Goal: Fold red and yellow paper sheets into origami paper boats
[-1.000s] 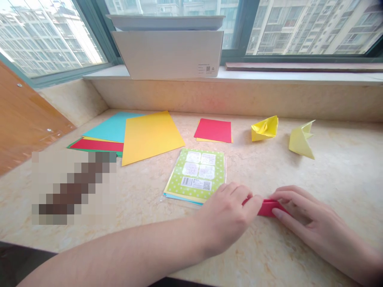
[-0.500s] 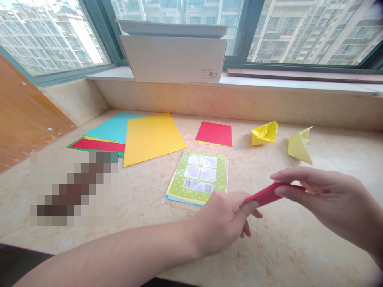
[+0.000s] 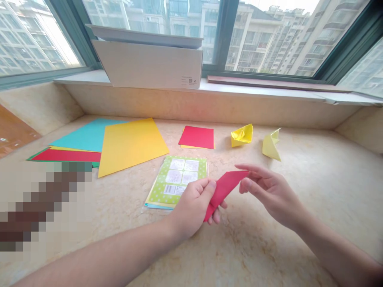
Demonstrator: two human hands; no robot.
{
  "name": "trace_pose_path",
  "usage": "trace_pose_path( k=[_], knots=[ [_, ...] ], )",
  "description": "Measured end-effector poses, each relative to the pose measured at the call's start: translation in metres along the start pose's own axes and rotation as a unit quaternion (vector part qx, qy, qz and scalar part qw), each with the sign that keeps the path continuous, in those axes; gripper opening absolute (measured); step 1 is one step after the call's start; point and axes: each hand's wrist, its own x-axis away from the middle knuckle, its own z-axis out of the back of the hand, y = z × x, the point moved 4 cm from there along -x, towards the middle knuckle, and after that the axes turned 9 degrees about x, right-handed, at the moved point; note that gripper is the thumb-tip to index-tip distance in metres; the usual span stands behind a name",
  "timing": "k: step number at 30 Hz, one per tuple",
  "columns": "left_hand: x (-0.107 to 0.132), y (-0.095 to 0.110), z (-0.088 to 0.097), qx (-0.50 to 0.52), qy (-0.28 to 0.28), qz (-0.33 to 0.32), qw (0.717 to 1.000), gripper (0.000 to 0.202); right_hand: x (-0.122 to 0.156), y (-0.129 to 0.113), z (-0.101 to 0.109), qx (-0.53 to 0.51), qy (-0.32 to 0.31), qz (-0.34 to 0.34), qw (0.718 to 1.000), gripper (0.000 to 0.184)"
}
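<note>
Folded strip of red paper (image 3: 229,185), slanted, with lower end toward the left and nearer the viewer, upper end pointing away to the right. Apparently raised over a pale, stone-patterned surface (image 3: 254,255), just right of a green dotted packet (image 3: 176,181).

Held in the left hand (image 3: 194,203): grip closed, thumb flat on top, fingertips showing past the paper's near side. Close to the upper corner, right hand (image 3: 269,191) with grip partly open, thumb and fingers parted around the tip; impossible to tell whether in contact.

Probably very light. Likely several layers deep, so stiffer along the folds than a single sheet, yet easy to bend. Smooth-looking, with little risk of slipping under a soft pinch; prone, by judgement, to stray creases if squeezed and to tearing at the tips if pulled hard. Best held by the broad middle, thumb above and fingers below; at the pointed end, best handled with fingertips only, near a folded edge.

Farther back, from left to right: large yellow sheet (image 3: 131,147), small red square (image 3: 197,137), bright yellow folded paper (image 3: 241,135), pale yellow folded paper (image 3: 271,145) with pointed tips.
</note>
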Motion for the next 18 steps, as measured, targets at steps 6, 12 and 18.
trace_pose_path(
  k=[6,12,18],
  knots=[
    [-0.001,-0.001,0.002,0.038,-0.033,0.051,0.997,0.038,0.000,0.004,0.003,0.066,0.018,0.128,0.989,0.018],
    [-0.001,0.005,0.003,0.037,-0.049,-0.033,0.998,0.053,-0.002,0.006,0.011,0.033,0.075,0.145,0.986,0.006],
    [0.005,-0.001,0.000,-0.062,-0.068,-0.096,0.991,0.052,0.001,0.004,0.016,0.066,0.061,0.182,0.979,0.020]
  ],
)
